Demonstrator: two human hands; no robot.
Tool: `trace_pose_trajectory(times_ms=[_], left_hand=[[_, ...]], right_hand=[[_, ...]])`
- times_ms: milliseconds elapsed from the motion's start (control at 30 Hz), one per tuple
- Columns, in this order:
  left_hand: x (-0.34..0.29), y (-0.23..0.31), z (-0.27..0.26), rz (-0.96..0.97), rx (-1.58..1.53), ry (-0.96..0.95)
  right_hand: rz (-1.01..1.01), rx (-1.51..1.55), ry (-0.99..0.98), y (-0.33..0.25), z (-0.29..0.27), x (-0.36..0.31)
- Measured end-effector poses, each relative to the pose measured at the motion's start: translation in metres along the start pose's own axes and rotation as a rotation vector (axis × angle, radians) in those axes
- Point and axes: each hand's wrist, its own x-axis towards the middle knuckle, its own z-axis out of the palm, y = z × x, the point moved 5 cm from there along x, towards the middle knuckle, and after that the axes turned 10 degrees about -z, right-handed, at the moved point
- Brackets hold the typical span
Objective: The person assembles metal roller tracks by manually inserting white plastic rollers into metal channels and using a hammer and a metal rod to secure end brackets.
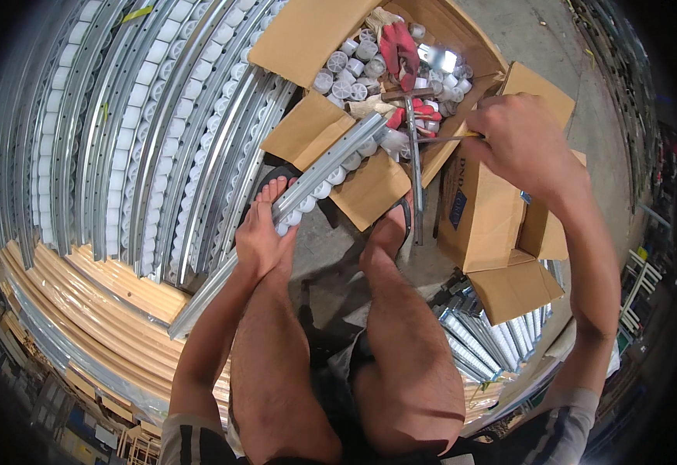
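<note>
My left hand (259, 242) is wrapped round a metal roller track (315, 172), a long punched rail lined with white plastic wheels. The track slants from beside my left leg up to the cardboard box (288, 39). In my closed right hand (520, 139) is a thin-shafted tool, apparently a screwdriver (443, 139), with a bit of yellow at the handle. Its shaft points left toward a loose-looking white wheel (395, 141) at the track's far end; I cannot tell whether they touch. A hammer (411, 124) lies over the box's near edge, under the shaft.
White wheels (346, 77) and red-palmed gloves (399, 54) fill the box. Many roller tracks (141, 116) stand in rows at left, above wrapped tan lengths (82, 302). Another open carton (482, 225) stands at right, with more tracks (493, 341) below it.
</note>
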Motion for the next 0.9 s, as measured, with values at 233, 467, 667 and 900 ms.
trace_pose_trajectory(times_ms=[233, 467, 667, 900], left_hand=[[0.001, -0.001, -0.001, -0.001, 0.032, -0.017], [0.026, -0.016, -0.024, -0.088, -0.136, -0.179], [0.027, -0.027, -0.028, -0.076, -0.224, -0.267], [0.034, -0.043, -0.022, -0.268, -0.382, -0.541]], right_hand=[[0.178, 0.059, 0.089, 0.023, -0.021, -0.03], [0.279, 0.355, 0.318, 0.029, 0.011, -0.049], [0.4, 0.82, 0.394, 0.004, 0.071, -0.067], [0.526, 1.389, 0.507, -0.03, 0.133, -0.089]])
